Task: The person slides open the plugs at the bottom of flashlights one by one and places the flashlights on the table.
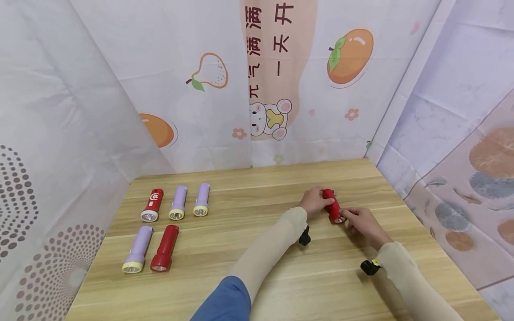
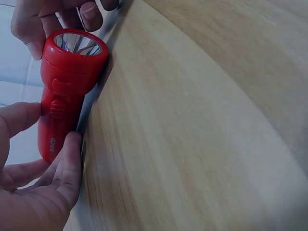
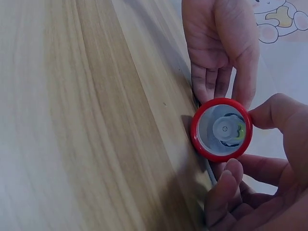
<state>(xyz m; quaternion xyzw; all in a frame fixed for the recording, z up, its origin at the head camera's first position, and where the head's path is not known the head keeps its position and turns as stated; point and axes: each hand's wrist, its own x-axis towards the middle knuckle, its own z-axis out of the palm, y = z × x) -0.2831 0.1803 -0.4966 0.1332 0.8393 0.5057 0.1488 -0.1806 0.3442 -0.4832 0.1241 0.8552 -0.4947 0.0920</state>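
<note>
A red flashlight (image 1: 333, 206) lies at the right side of the wooden table, its lens end toward the person. Around its rear body, my left hand (image 1: 315, 200) holds it between thumb and fingers. My right hand (image 1: 364, 224) pinches the rim of its head with thumb and fingers. In the left wrist view the slide switch on the red flashlight (image 2: 65, 86) faces up the barrel's side, between the left thumb and the head. The right wrist view looks straight into the clear lens of the flashlight (image 3: 221, 130), which is unlit.
On the left of the table (image 1: 257, 187) several flashlights lie in two rows. The back row has a red one with a white rim (image 1: 153, 205) and two purple ones, one of them here (image 1: 202, 199). In front lie a purple flashlight (image 1: 138, 249) and a red flashlight (image 1: 165, 248).
</note>
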